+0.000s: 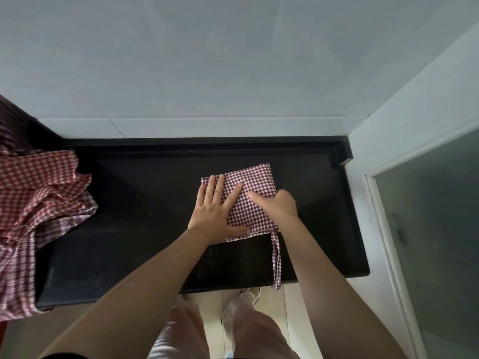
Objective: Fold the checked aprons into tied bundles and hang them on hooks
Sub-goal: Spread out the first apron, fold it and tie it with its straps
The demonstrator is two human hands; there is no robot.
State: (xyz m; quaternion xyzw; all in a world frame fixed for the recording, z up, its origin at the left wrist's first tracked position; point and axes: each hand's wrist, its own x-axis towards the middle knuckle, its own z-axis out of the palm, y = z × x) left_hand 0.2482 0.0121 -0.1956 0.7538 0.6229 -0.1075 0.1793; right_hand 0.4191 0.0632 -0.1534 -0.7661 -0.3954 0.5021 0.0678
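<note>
Where the black counter (124,229) meets the left edge of the view, a heap (39,203) of red and purple checked aprons lies crumpled, part of it spilling over the counter's front edge. Right of the heap, the counter is bare up to a folded apron (255,181) in purple and white check, which lies flat near the counter's right end. The left hand (216,211) presses on the apron's left part with fingers straight and spread, thumb stretched along its near edge. Just beside it, the right hand (278,206) rests on the apron's right part with the forefinger pointing left onto the cloth and the other fingers curled under; whether they pinch any fabric cannot be told. A strap (276,260) trails from the apron's near right corner and hangs over the counter's front edge. No writing or label shows anywhere.
</note>
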